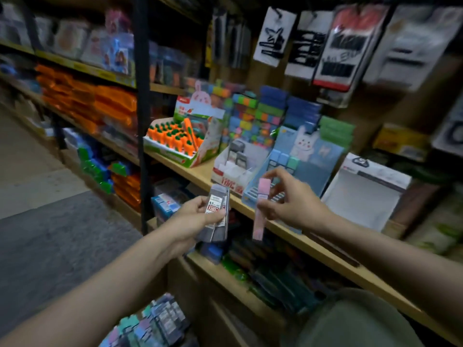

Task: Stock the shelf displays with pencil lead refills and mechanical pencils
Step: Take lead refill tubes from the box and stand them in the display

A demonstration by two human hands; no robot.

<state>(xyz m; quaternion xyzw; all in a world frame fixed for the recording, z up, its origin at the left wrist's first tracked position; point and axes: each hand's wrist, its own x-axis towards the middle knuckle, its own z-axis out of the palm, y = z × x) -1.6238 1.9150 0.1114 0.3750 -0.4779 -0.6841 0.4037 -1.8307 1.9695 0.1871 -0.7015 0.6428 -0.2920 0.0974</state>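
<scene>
Pencil lead refills were being held in both hands in front of a wooden shelf [200, 171] that carried several display boxes. Largest on that shelf, at the right, was a white display tray [363, 196], seen with nothing in its open bed. Beside it, to the left, a blue display box [308, 169] with a rabbit figure on its backing card was placed, a few pastel cases being lined along its upper row. Next to that box a smaller white display box [238, 169] with red lettering on its front was set, and further left a carrot-themed display box [185, 141] was filled with orange pieces. At the bottom of the view, a heap of refill cases [155, 321] in grey, teal and pink was visible, blurred. A small stack of grey refill packs [216, 214], one bearing a white and red label, was gripped by the left hand [193, 219], thumb pressed on the front. A single pink refill case [261, 209] was pinched upright by the right hand [293, 199], between thumb and fingertips, just before the blue display box.
</scene>
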